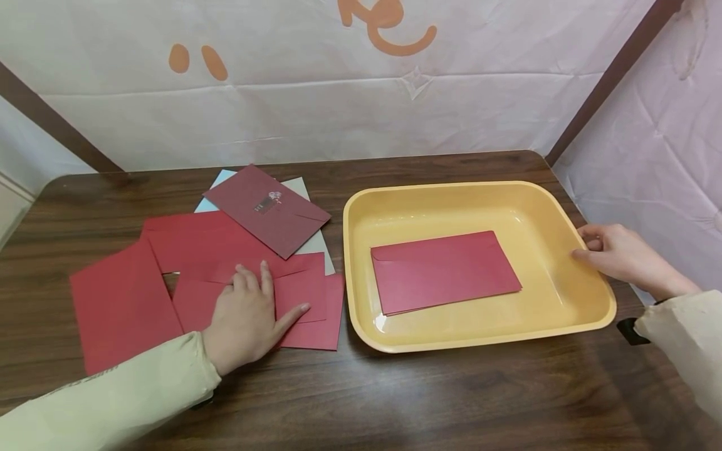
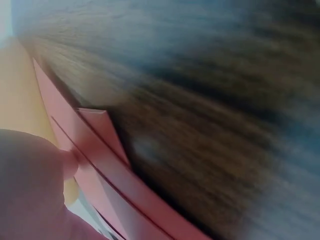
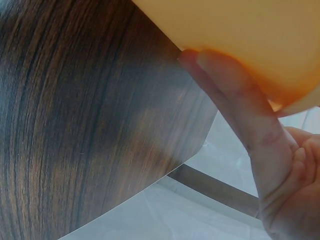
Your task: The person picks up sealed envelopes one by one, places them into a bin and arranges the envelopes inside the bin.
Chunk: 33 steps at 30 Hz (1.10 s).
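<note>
Spread fingers of my left hand (image 1: 245, 319) rest on a red envelope (image 1: 301, 285), part of an overlapping group on the left of the table. The thumb points toward the tray. In the left wrist view the red envelopes (image 2: 115, 185) lie under the hand, which is blurred and close. At the right, my right hand (image 1: 632, 260) pinches the side rim of a yellow plastic tray (image 1: 575, 322), thumb inside and fingers outside. The right wrist view has the fingers (image 3: 235, 90) against the tray's outer wall. Inside the tray lie red envelopes (image 1: 445, 269), loosely stacked.
A dark maroon printed envelope (image 1: 271, 213) lies at the back of the group, over a light blue one (image 1: 217, 185) and a grey-white one (image 1: 298, 186). More red envelopes (image 1: 121, 304) fan out leftward. The wood-grain table (image 1: 406, 401) meets a fabric backdrop (image 1: 304, 119).
</note>
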Tool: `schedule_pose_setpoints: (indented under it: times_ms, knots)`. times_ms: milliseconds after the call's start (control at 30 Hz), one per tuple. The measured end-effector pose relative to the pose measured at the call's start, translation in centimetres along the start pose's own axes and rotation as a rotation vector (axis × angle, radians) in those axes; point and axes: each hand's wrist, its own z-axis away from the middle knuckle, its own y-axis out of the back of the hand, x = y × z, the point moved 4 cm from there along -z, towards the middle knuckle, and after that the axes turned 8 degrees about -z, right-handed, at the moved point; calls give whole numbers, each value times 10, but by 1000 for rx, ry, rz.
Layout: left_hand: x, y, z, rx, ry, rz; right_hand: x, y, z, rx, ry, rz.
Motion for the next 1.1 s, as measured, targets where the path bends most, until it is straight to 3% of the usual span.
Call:
schedule_pose_setpoints:
  times_ms: [100, 200, 367, 467, 733, 1100]
  knots:
    - [0, 2, -1, -27, 3, -3, 0, 0, 0, -1, -3, 1]
    - [-8, 6, -3, -100, 15, 79, 0, -1, 0, -5, -6, 1]
    - [-41, 11, -10, -228, 54, 329, 1, -3, 0, -8, -4, -12]
    - [-64, 6, -10, -268, 97, 416, 1, -2, 1, -8, -4, -13]
    - [-98, -11, 3, -280, 196, 441, 0, -1, 1, 4, 7, -3]
    - [-115, -23, 10, -343, 258, 493, 1, 0, 1, 7, 3, 6]
